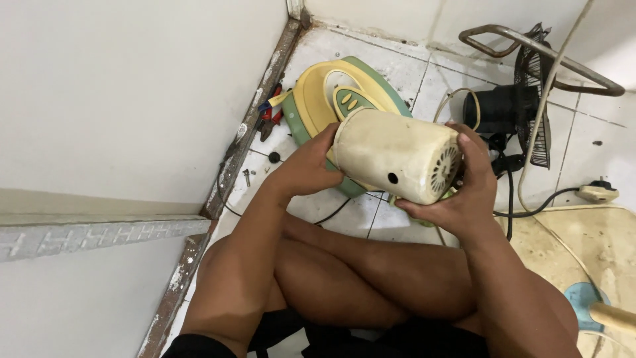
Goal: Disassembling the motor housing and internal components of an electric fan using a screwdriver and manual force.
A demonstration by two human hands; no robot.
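A cream, yellowed fan motor housing [396,154], cylindrical with vent slots on its right end, is held sideways above my crossed legs. My left hand [309,166] grips its left end. My right hand [468,191] cups its vented right end from below and behind. Under it on the tiled floor lies the yellow and green fan base [317,93] with oval buttons. Both forearms reach out over my knees.
A white wall with a metal frame [232,159] runs along the left. Red-handled pliers [271,116], screws and a small black part lie by it. A black fan motor [498,109], wire grille [534,99], metal stand, cords and a plug [596,193] sit at right.
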